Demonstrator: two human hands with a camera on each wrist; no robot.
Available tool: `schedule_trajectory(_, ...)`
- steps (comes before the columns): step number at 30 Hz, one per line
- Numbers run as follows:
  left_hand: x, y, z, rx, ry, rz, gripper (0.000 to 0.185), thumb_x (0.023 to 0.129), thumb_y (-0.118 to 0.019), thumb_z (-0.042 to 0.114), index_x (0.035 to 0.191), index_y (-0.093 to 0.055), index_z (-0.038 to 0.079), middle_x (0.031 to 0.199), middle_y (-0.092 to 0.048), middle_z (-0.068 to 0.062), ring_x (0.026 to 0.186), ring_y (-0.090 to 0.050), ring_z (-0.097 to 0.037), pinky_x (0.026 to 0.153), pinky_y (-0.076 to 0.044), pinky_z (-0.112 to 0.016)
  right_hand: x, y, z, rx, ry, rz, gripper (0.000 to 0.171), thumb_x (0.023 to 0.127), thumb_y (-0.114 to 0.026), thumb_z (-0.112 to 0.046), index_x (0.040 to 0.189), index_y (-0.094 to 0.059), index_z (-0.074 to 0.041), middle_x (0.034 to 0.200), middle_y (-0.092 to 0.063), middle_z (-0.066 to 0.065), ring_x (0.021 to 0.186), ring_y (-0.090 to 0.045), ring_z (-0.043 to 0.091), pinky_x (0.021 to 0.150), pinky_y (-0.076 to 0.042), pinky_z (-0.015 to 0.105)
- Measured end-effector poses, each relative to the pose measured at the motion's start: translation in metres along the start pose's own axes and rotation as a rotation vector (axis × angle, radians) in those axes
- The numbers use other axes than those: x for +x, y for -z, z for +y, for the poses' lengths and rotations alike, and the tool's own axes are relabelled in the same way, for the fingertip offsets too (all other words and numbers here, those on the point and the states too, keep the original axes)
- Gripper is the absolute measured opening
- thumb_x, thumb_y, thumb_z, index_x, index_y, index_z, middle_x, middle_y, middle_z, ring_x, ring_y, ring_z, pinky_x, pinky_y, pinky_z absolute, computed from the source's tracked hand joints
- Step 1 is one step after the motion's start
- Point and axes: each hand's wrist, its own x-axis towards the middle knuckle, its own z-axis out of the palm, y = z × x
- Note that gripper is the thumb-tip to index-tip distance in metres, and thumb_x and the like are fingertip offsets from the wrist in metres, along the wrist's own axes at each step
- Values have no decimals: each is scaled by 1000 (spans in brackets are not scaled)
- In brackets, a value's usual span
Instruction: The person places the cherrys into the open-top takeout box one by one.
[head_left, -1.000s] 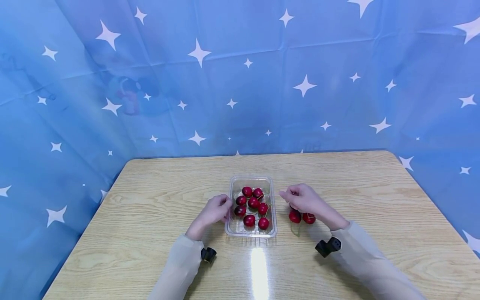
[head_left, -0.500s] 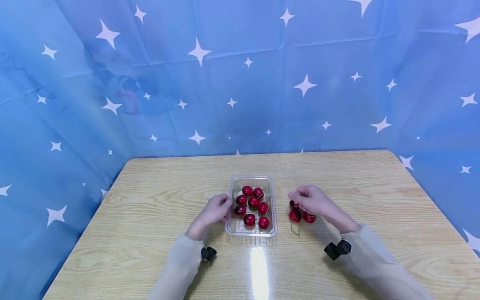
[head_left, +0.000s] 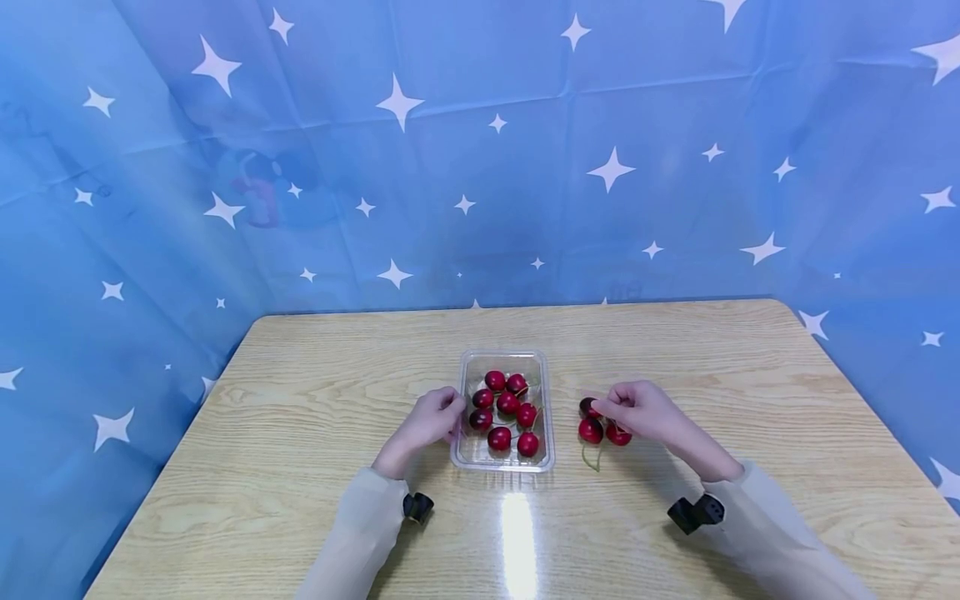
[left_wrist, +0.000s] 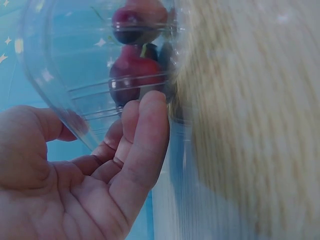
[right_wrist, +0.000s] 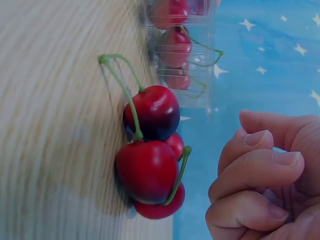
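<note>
Spanning the whole foreground, a wood-grain surface with rounded far corners, backed and flanked by a blue star-printed cloth.

Clear plastic tray: mid-surface, upright, holding eight red cherries. Left wall touched by the left hand, fingers relaxed and nearly straight against the plastic, gripping nothing.

Loose cherry cluster: three or four stemmed cherries lying on the bare wood just right of the tray, apart from it. The right hand hovers just over them, fingers curled inward; the wrist view shows a gap between fingertips and fruit, nothing held.

Step in hand, as judged: picking up the loose cherries while the tray is steadied. Next move likely calls for a pinch on a stem or a fruit.

Room: wide bare wood left, right and beyond; all edges well away from tray and cluster.
</note>
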Motion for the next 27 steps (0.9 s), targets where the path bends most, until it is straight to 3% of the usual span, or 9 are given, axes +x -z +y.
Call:
schedule_trajectory(3,-1,-1,3,6,9,2,24,96,-41,5,82,-53,-11,67,-53,-13,54,-51,-13,60,-56,-46,-3,1,2,-37,26,19,34,90,-62,-23,65,-46,-6,49,-32,-6,45,-28,10,44,-28,25)
schedule_trajectory(7,13,-4,-21,1,4,10,25,97,-42,9,82,-54,-7,67,-53,-9,53,-52,-13,55,-56,-42,-8,1,5,-109,91,51,32,88,-65,-21,64,-48,-8,50,-33,-8,46,-28,7,44,-26,22)
schedule_trajectory(9,14,-4,-24,-2,1,12,25,96,-43,11,81,-55,-5,66,-52,-7,53,-52,-13,53,-55,-37,-9,1,7,-136,126,67,32,86,-67,-19,63,-47,-9,51,-32,-9,46,-27,5,44,-25,21)
schedule_trajectory(17,14,-2,-24,-14,-4,-6,25,96,-42,11,77,-53,0,63,-51,-4,52,-53,-13,51,-54,-29,-17,-2,12,-231,162,94,35,81,-73,-21,62,-45,-12,50,-33,-10,45,-29,3,44,-28,20)
schedule_trajectory(27,13,-3,-22,9,4,15,25,96,-43,11,79,-54,-3,63,-51,-4,51,-53,-12,54,-55,-35,-25,-6,16,-467,255,128,38,77,-76,-26,62,-43,-18,50,-34,-13,44,-29,1,43,-27,19)
